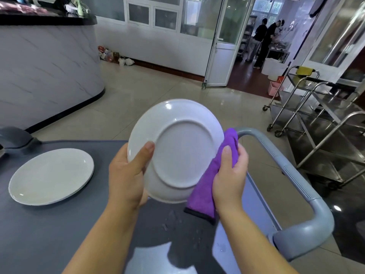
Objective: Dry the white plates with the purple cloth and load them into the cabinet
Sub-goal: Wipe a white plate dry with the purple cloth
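My left hand (126, 175) holds a white plate (183, 151) upright by its left rim, thumb on the underside, which faces me. The purple cloth (209, 184) is bunched in my right hand (231, 175) and pressed against the plate's right edge; part of it wraps behind the plate and is hidden. One more white plate stack (51, 177), seemingly two plates, lies flat on the grey cart top (59, 234) to the left. No cabinet is in view.
The cart's grey handle (296, 184) curves around on the right. Water drops lie on the cart top below the plate. Steel trolleys (320, 123) stand at the right, a curved marble counter (49, 76) at the left. Two people stand in the far doorway.
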`<state>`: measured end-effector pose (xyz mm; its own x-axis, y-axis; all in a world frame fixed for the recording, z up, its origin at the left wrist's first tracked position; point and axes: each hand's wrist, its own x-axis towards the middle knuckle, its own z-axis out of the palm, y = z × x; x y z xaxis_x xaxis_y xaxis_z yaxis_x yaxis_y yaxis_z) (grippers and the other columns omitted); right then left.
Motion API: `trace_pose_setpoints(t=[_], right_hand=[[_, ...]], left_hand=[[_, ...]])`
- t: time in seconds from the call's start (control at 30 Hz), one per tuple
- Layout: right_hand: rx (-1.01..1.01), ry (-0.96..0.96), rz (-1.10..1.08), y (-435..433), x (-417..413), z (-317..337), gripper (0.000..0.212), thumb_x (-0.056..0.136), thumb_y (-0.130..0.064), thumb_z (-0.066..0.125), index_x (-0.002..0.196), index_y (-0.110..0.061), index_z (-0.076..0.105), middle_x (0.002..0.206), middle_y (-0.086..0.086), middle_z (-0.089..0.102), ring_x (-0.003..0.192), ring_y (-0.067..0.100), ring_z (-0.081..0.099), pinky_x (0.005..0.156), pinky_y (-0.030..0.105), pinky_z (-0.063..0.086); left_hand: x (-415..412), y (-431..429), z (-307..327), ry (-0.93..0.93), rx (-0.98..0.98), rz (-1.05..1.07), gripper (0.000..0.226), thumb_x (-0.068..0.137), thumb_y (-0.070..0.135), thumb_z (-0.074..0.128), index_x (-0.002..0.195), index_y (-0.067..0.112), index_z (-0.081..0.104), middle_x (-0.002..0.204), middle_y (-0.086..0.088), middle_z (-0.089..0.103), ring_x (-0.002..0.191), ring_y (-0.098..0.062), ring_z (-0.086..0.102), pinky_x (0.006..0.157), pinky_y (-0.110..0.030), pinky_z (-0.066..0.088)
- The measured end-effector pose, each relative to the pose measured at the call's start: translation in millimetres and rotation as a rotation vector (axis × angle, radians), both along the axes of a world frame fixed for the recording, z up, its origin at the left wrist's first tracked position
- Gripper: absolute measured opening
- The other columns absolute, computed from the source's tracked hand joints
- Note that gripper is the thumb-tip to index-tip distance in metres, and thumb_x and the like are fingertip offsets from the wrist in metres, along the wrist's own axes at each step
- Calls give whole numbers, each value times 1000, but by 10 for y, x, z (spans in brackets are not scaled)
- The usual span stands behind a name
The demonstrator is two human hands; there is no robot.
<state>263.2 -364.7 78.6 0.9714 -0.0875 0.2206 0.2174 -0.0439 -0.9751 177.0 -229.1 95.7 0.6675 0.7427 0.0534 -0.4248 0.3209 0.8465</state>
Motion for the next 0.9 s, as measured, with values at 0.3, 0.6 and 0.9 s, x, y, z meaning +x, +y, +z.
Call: trace_pose_setpoints(t=[0.3, 0.6, 0.9], right_hand=[[-331, 14, 115, -50, -167, -180, 36, 97, -39, 49, 130, -25, 43, 125, -9, 53, 108, 7, 50, 84, 23, 35], [-621, -453, 23, 154, 65, 338, 49, 94, -46, 48, 131, -16, 53, 116, 2, 46, 93, 18, 54, 70, 30, 38], [-623, -931, 411, 198, -135, 33, 34, 95, -36, 48, 128, -25, 51, 124, 0, 41, 94, 16, 54, 60, 26, 48]], left_hand=[[-9, 13, 123, -47, -31, 195, 10, 89, 18, 63, 96, 25, 63, 84, 11, 75, 83, -10, 69, 80, -34, 57], [-24, -152, 47, 94, 108, 130, 7, 80, 29, 71, 85, 26, 67, 84, 5, 74, 83, -18, 68, 76, -41, 55], [-12, -44, 89, 102, 0, 85, 2, 88, 20, 66, 87, 19, 68, 82, -2, 75, 77, -20, 70, 73, -38, 56]])
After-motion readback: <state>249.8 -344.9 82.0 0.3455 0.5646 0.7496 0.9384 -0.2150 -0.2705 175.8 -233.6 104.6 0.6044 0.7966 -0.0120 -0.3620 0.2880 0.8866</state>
